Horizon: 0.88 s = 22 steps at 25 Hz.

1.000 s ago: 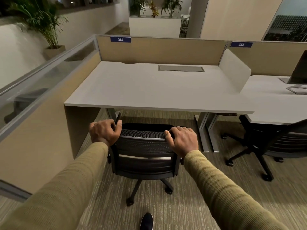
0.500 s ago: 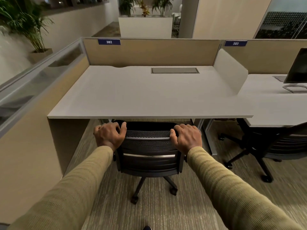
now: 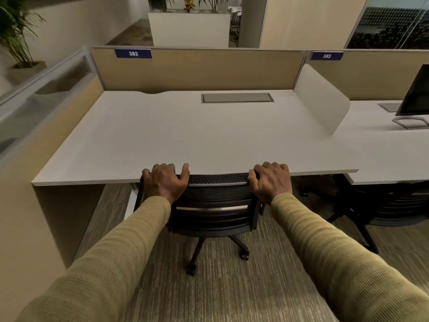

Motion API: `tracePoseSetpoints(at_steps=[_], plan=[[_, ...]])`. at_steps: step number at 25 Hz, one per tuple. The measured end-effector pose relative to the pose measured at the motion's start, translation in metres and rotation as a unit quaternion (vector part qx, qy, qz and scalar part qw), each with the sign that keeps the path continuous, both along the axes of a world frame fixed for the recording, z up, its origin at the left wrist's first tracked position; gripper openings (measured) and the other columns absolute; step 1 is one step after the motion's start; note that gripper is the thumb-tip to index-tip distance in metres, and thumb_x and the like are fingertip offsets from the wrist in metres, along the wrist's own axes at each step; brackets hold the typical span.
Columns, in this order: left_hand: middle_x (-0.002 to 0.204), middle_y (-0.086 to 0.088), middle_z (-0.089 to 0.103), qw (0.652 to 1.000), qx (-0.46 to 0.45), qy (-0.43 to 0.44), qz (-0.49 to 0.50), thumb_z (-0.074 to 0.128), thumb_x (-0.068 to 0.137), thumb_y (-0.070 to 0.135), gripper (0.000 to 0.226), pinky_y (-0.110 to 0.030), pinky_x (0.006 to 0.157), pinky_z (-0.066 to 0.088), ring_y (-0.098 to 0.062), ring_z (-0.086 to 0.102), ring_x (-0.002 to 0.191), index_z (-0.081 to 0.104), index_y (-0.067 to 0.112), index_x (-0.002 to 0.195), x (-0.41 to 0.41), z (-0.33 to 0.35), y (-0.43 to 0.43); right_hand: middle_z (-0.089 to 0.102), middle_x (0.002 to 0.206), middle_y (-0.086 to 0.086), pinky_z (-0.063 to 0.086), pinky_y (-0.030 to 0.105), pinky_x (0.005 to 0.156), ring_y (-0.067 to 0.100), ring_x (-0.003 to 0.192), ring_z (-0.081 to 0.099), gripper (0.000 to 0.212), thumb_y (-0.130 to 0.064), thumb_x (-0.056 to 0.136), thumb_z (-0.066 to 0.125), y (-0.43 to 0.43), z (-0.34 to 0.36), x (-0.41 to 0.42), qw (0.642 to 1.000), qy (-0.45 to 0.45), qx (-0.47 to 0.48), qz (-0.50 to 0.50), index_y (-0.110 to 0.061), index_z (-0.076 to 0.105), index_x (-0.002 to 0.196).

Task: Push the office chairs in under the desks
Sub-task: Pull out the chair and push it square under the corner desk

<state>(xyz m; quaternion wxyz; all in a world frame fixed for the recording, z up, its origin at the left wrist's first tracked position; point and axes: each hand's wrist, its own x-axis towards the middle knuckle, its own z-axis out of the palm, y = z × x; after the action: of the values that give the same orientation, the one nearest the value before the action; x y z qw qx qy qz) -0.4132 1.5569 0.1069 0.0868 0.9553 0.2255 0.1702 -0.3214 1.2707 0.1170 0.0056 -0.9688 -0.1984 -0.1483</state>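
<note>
A black mesh-backed office chair [image 3: 212, 210] on casters stands at the front edge of the pale desk [image 3: 176, 135] labelled 382. Its seat is hidden beneath the desktop and the top of its backrest meets the desk edge. My left hand [image 3: 165, 181] grips the backrest's top left corner. My right hand [image 3: 271, 180] grips the top right corner. Both sleeves are olive knit. A second black office chair [image 3: 383, 205] sits at the neighbouring desk [image 3: 383, 156] labelled 383, its base sticking out onto the carpet.
Tan partition panels [image 3: 197, 70] back both desks, and a white divider [image 3: 322, 98] separates them. A monitor [image 3: 415, 94] stands on the right desk. A glass-topped partition [image 3: 39, 105] runs along the left. Striped carpet [image 3: 222, 287] lies underfoot. Planters stand beyond.
The chair has rolled forward under desk 382, with both hands still gripping its backrest. I have moved closer to the desk; the backrest now reaches the desk edge.
</note>
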Motion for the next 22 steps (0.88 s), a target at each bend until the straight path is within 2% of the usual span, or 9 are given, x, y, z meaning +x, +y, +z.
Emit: tracePoseSetpoints(at_steps=[8, 14, 19, 20, 22], plan=[[0.071, -0.003, 0.060, 1.000, 0.001, 0.003, 0.004, 0.021, 0.089, 0.069, 0.071, -0.046, 0.085, 0.037, -0.026, 0.054, 0.075, 0.062, 0.014, 0.069, 0.035, 0.000, 0.002, 0.066, 0.088, 0.004, 0.039, 0.041, 0.084, 0.024, 0.083, 0.057, 0.065, -0.055, 0.091, 0.015, 0.003, -0.004, 0.043, 1.000, 0.008, 0.006, 0.006, -0.019, 0.069, 0.095], [0.072, -0.002, 0.059, 1.000, 0.003, 0.017, 0.000, 0.022, 0.090, 0.070, 0.070, -0.045, 0.086, 0.037, -0.024, 0.053, 0.074, 0.062, 0.015, 0.071, 0.037, -0.002, -0.001, 0.065, 0.090, 0.005, 0.039, 0.041, 0.085, 0.024, 0.083, 0.057, 0.062, -0.054, 0.092, 0.019, 0.000, -0.010, 0.046, 1.000, 0.001, 0.023, -0.004, -0.019, 0.069, 0.096], [0.075, -0.004, 0.060, 0.999, -0.004, 0.034, -0.007, 0.021, 0.090, 0.067, 0.069, -0.046, 0.089, 0.037, -0.025, 0.054, 0.078, 0.063, 0.015, 0.072, 0.034, 0.001, -0.007, 0.066, 0.102, 0.006, 0.035, 0.046, 0.099, 0.028, 0.100, 0.056, 0.058, -0.052, 0.095, 0.021, -0.002, -0.019, 0.023, 0.993, -0.001, 0.114, -0.035, -0.017, 0.067, 0.103], [0.076, -0.004, 0.060, 0.999, -0.003, 0.034, -0.008, 0.022, 0.092, 0.066, 0.068, -0.047, 0.090, 0.037, -0.026, 0.055, 0.079, 0.063, 0.015, 0.072, 0.034, 0.002, -0.008, 0.065, 0.109, 0.007, 0.033, 0.047, 0.105, 0.029, 0.108, 0.055, 0.058, -0.052, 0.096, 0.023, -0.004, -0.020, 0.017, 0.991, -0.001, 0.132, -0.028, -0.017, 0.066, 0.109], [0.080, -0.006, 0.061, 0.999, -0.009, 0.035, -0.005, 0.024, 0.096, 0.062, 0.065, -0.049, 0.094, 0.036, -0.030, 0.057, 0.086, 0.063, 0.015, 0.074, 0.034, 0.003, -0.010, 0.058, 0.136, 0.010, 0.022, 0.050, 0.117, 0.033, 0.133, 0.045, 0.058, -0.054, 0.099, 0.027, -0.011, -0.023, 0.005, 0.990, 0.014, 0.140, -0.011, -0.018, 0.059, 0.132]])
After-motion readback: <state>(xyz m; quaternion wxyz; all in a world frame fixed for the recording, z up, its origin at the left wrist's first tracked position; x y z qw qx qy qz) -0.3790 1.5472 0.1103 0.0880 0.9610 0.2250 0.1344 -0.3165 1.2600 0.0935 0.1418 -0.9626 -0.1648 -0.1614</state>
